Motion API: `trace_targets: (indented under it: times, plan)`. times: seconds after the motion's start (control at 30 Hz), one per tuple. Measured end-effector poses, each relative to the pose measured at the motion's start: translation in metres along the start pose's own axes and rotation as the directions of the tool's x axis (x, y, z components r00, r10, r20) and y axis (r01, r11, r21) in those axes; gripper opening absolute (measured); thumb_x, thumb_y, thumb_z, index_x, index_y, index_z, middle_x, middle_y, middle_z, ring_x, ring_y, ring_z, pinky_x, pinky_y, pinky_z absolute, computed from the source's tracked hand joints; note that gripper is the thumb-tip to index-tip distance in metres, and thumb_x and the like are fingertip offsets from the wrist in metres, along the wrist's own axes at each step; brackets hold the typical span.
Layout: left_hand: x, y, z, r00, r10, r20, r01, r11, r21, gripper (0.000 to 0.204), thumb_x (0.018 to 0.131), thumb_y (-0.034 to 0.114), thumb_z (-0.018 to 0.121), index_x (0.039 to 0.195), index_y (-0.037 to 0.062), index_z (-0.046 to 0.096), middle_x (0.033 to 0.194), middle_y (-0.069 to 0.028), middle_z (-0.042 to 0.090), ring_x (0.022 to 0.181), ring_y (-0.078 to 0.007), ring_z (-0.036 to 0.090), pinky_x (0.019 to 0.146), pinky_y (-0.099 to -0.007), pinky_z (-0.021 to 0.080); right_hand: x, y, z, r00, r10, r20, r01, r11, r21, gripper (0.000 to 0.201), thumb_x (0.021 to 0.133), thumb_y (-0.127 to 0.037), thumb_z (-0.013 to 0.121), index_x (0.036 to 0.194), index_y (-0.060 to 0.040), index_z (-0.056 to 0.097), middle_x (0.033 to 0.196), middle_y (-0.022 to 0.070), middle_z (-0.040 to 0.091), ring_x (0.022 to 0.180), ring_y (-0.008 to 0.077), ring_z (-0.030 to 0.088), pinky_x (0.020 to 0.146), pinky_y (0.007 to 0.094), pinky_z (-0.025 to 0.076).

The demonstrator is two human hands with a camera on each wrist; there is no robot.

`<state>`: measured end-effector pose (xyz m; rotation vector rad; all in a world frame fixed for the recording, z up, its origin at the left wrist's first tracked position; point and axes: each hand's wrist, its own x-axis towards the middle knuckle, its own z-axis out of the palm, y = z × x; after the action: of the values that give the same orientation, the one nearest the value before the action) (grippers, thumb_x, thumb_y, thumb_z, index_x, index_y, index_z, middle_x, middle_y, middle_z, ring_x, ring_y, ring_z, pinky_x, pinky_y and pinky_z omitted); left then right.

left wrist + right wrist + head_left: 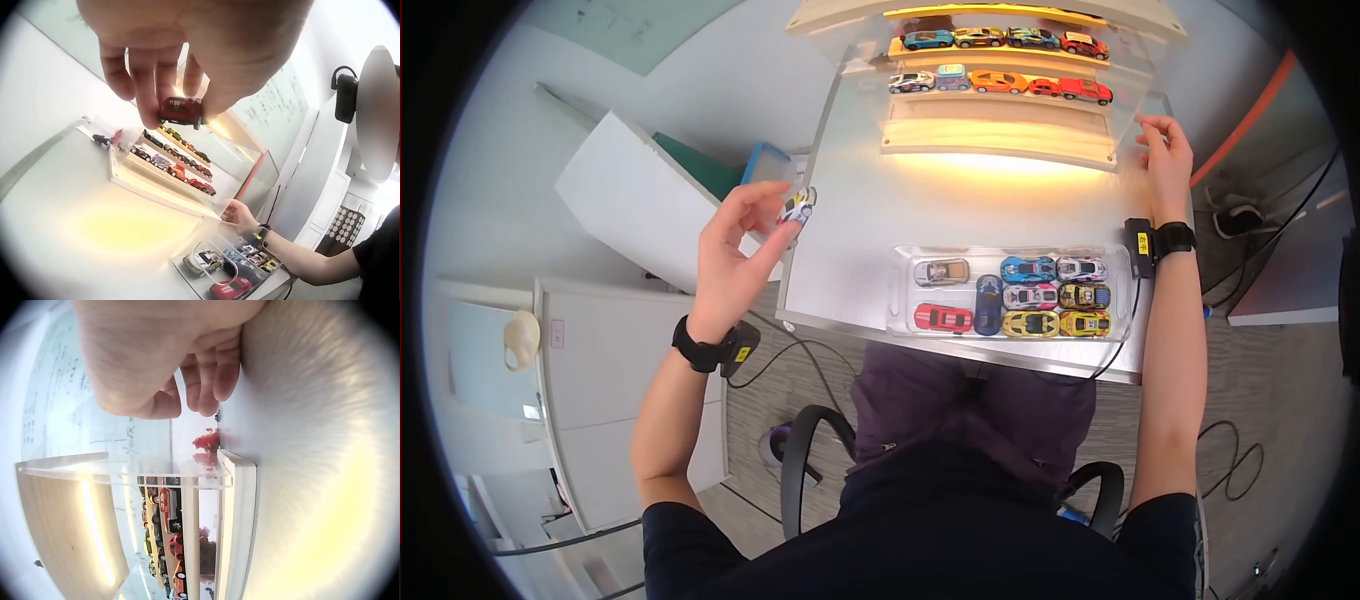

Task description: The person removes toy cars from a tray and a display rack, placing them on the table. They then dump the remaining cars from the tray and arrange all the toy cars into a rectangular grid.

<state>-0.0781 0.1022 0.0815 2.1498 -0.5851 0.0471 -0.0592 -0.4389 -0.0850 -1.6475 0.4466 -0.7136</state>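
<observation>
My left hand (740,245) pinches a small toy car (798,207) between thumb and fingers, raised at the table's left edge. From the head view the car looks white and yellow; the left wrist view shows a dark red end of the toy car (181,111). At the right edge of the table is my right hand (1167,165), fingers loosely curled with nothing in them, beside the lit display shelf (1000,132). In the right wrist view the right hand (169,359) is close to the shelf's clear side panel (125,470).
Two upper tiers hold rows of toy cars (1000,82); the lowest tier is bare. A clear plastic tray (897,312) near the front edge holds a silver car (942,271), a red car (943,318), a dark blue car (988,305) and several others. A white cabinet (630,200) stands left.
</observation>
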Motion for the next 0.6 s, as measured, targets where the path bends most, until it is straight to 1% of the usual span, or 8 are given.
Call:
trace_targets:
  times: [0.03,0.13,0.23,0.33,0.43,0.47,0.53,0.6]
  plan:
    - [0.001,0.001,0.002,1.000,-0.021,0.004,0.021,0.999,-0.025,0.039,0.096,-0.001,0.078,0.134,0.0036,0.071,0.109,-0.0035,0.075,0.098,-0.0095,0.066,0.085,-0.0291,0.052,0.000,0.000,0.000,1.000,0.000,0.002,0.000,1.000,0.001,0.013,0.106,-0.018,0.069,0.113,-0.0071,0.074,0.108,-0.0007,0.073,0.095,0.0107,0.072,0.069,0.0260,0.052]
    - [0.010,0.004,0.009,0.998,0.016,0.056,-0.018,1.000,0.022,0.038,0.098,-0.004,0.075,0.136,0.0002,0.069,0.117,-0.0038,0.075,0.098,-0.0108,0.065,0.088,-0.0296,0.053,0.002,0.001,0.000,1.000,-0.002,0.008,0.002,1.000,0.003,0.013,0.106,-0.017,0.069,0.113,-0.0071,0.074,0.107,-0.0009,0.073,0.095,0.0106,0.072,0.068,0.0259,0.051]
    - [0.034,0.009,0.022,0.974,0.197,0.108,-0.218,0.945,0.242,0.042,0.097,-0.001,0.077,0.138,0.0035,0.068,0.115,-0.0062,0.076,0.094,-0.0145,0.067,0.087,-0.0311,0.054,0.004,0.004,0.000,1.000,-0.011,0.015,0.011,1.000,0.002,0.012,0.106,-0.016,0.069,0.113,-0.0073,0.074,0.107,-0.0010,0.072,0.095,0.0107,0.072,0.068,0.0258,0.051]
    - [0.064,0.015,0.044,0.931,0.310,0.194,-0.363,0.849,0.384,0.040,0.096,0.004,0.079,0.134,0.0062,0.069,0.106,-0.0112,0.076,0.091,-0.0234,0.071,0.082,-0.0340,0.055,0.003,0.004,0.000,1.000,-0.016,0.014,0.017,1.000,-0.005,0.013,0.106,-0.016,0.069,0.114,-0.0071,0.074,0.107,-0.0010,0.072,0.095,0.0108,0.072,0.068,0.0259,0.051]
    - [0.094,0.011,0.074,0.927,0.306,0.215,-0.373,0.798,0.473,0.022,0.097,0.012,0.079,0.117,0.0060,0.071,0.097,-0.0153,0.073,0.086,-0.0328,0.072,0.076,-0.0399,0.057,0.003,0.003,0.001,1.000,-0.020,0.010,0.020,1.000,0.002,0.013,0.105,-0.016,0.069,0.114,-0.0070,0.074,0.107,-0.0008,0.073,0.094,0.0109,0.072,0.068,0.0257,0.051]
    - [0.103,0.010,0.084,0.938,0.277,0.210,-0.347,0.771,0.534,0.020,0.097,0.015,0.079,0.111,0.0054,0.069,0.093,-0.0153,0.073,0.085,-0.0346,0.072,0.074,-0.0418,0.057,0.003,0.004,0.001,1.000,-0.022,0.010,0.022,1.000,0.005,0.014,0.104,-0.016,0.069,0.114,-0.0070,0.074,0.107,-0.0007,0.073,0.094,0.0109,0.072,0.068,0.0256,0.051]
    - [0.119,0.008,0.104,0.955,0.222,0.194,-0.295,0.706,0.644,0.020,0.097,0.020,0.078,0.100,0.0043,0.066,0.086,-0.0153,0.072,0.083,-0.0381,0.072,0.072,-0.0457,0.058,0.003,0.006,0.001,1.000,-0.020,0.022,0.020,1.000,-0.004,0.012,0.106,-0.018,0.069,0.113,-0.0092,0.074,0.108,-0.0033,0.072,0.096,0.0093,0.071,0.070,0.0246,0.050]
    - [0.135,-0.009,0.118,0.970,0.164,0.179,-0.243,0.702,0.670,0.025,0.097,0.024,0.078,0.094,0.0032,0.065,0.082,-0.0160,0.072,0.081,-0.0389,0.073,0.071,-0.0477,0.058,0.003,0.006,0.000,0.999,-0.029,0.023,0.029,1.000,-0.013,0.012,0.107,-0.019,0.068,0.113,-0.0101,0.074,0.108,-0.0043,0.072,0.097,0.0086,0.070,0.070,0.0242,0.050]
